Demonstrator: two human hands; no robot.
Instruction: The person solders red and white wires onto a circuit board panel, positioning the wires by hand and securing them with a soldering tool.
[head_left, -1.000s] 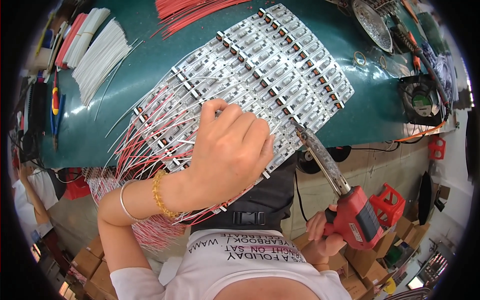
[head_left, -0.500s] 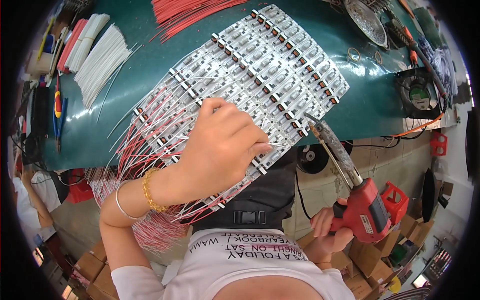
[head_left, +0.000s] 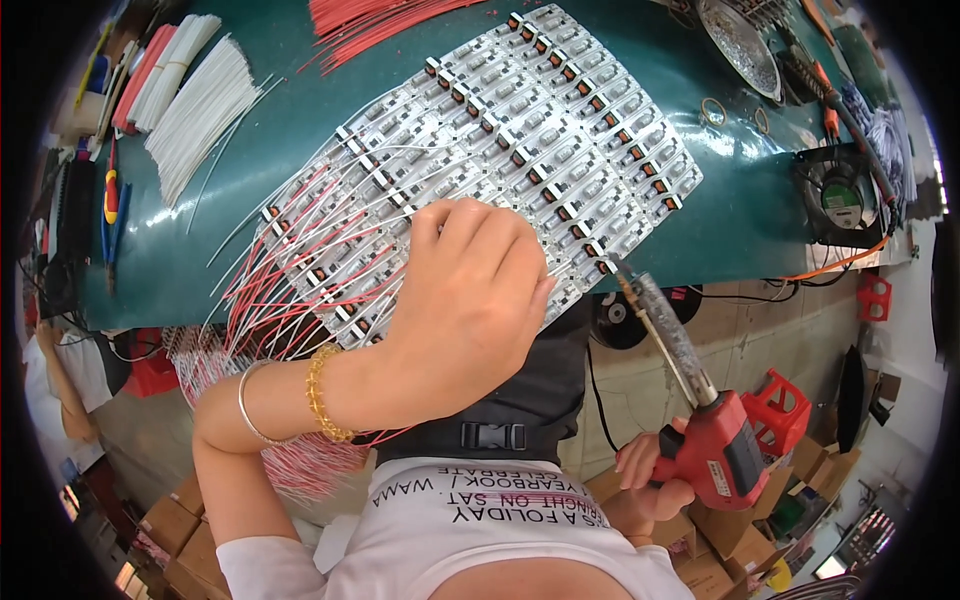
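Note:
A panel of joined small circuit boards [head_left: 575, 140] lies slanted across the table and reaches past its near edge. Loose red and white wires [head_left: 285, 285] trail from its left side, and some hang below the table. My left hand [head_left: 475, 295] is over the near part of the panel with its fingers curled in; whatever they pinch is hidden. On the right, my right hand [head_left: 650, 475] grips the handle of a red soldering gun [head_left: 725, 455]. Its tip points up and left, close to the panel's near right edge.
Bundles of white wires [head_left: 200, 115] and red wires [head_left: 370, 25] lie on the far side of the table. Pliers [head_left: 113, 215] rest at left. A small fan [head_left: 840, 195] and a metal dish [head_left: 738, 50] stand at right. Another person's arm [head_left: 68, 385] shows far left.
My left hand has drawn slightly nearer to me, its fingers curling further in. The soldering gun has dropped a little, its tip still close to the panel's edge.

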